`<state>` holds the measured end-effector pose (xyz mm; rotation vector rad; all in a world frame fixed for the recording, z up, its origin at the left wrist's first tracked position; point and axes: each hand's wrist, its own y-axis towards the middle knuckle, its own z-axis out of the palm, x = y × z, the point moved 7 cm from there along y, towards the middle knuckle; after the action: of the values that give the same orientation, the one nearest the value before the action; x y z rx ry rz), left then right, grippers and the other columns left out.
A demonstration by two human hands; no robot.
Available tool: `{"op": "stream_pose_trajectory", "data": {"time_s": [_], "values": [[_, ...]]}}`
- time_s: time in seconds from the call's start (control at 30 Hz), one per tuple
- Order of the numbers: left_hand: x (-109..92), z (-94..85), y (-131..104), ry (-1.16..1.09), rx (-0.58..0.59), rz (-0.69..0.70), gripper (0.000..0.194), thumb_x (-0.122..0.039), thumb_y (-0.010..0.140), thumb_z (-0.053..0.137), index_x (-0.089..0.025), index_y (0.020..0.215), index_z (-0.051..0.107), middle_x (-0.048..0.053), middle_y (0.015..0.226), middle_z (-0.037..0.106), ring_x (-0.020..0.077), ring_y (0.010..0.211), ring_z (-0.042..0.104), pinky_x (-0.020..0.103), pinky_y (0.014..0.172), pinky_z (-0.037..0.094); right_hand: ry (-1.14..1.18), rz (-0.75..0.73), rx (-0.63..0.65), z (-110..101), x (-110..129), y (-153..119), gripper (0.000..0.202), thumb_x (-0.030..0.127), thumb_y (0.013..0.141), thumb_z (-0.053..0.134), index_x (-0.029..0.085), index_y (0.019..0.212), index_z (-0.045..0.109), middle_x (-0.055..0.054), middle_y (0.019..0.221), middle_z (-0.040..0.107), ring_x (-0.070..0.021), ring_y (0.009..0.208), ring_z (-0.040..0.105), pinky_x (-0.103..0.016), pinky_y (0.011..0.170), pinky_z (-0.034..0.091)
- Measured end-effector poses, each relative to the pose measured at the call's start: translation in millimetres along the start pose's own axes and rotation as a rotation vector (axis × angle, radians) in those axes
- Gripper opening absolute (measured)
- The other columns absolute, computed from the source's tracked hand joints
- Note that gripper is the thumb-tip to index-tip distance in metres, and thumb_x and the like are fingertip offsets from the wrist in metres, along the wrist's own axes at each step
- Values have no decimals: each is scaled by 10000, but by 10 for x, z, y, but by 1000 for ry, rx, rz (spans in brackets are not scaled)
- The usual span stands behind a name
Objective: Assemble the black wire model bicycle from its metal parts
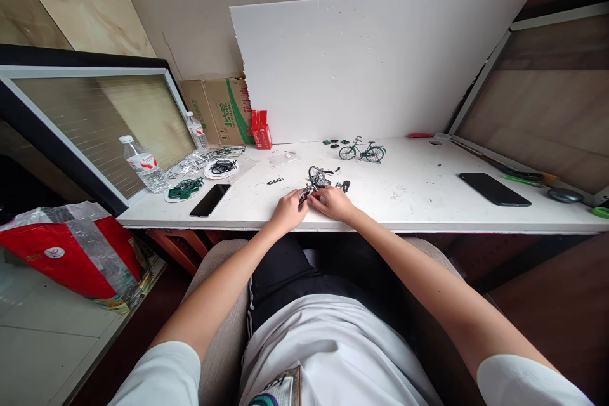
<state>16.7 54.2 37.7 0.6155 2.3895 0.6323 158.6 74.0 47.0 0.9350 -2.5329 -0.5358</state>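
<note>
Near the front edge of the white table (409, 193), my left hand (289, 210) and my right hand (333, 204) meet around a small dark model bicycle (317, 176). Its spoked wheel points away from me, and the near end lies between my fingertips. Both hands are closed, with fingers pinched on the model's frame; the exact grip points are partly hidden. Small black parts (343, 186) rest just beyond my right fingers. A short dark strip (275, 181) lies to the left. Farther back stands a complete green model bicycle (362, 151), upright, beside small green pieces (344, 142).
On the left are a phone (210, 200), green parts on a plate (185, 188), black parts on a plate (221, 167), a water bottle (144, 165) and a red box (261, 130). Right: a black phone (495, 189) and a computer mouse (566, 195). A white board (371, 70) stands behind.
</note>
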Motion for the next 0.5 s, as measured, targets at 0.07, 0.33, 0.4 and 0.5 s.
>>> {"op": "stream_pose_trajectory", "data": {"time_s": [0.07, 0.33, 0.4, 0.5], "values": [[3, 3, -3, 7, 2, -10, 246, -135, 934, 581, -182, 1141, 705, 103, 1020, 745, 237, 910, 703, 337, 864, 550, -5, 9, 6, 6, -9, -2, 387, 399, 1060, 527, 168, 824, 728, -96, 764, 719, -208, 749, 626, -288, 668, 348], [13, 8, 4, 13, 6, -21, 227, -143, 934, 586, -186, 1119, 710, 97, 987, 740, 240, 909, 703, 332, 851, 548, -13, 5, 6, 4, -5, -4, 380, 393, 1062, 523, 174, 826, 726, -92, 765, 715, -208, 755, 624, -287, 667, 343], [6, 5, 5, 6, -2, -5, 230, -141, 935, 580, -178, 1120, 710, 104, 1001, 743, 244, 908, 704, 339, 858, 547, -13, 5, 6, 11, -10, -6, 379, 391, 1061, 524, 173, 825, 725, -93, 763, 715, -209, 761, 625, -286, 668, 342], [3, 4, 4, -2, -6, 4, 241, -136, 932, 579, -173, 1132, 708, 109, 1018, 746, 247, 906, 706, 345, 859, 548, -12, 1, 0, 18, -18, -6, 385, 399, 1061, 521, 172, 825, 724, -95, 760, 713, -211, 766, 627, -284, 670, 343]]}}
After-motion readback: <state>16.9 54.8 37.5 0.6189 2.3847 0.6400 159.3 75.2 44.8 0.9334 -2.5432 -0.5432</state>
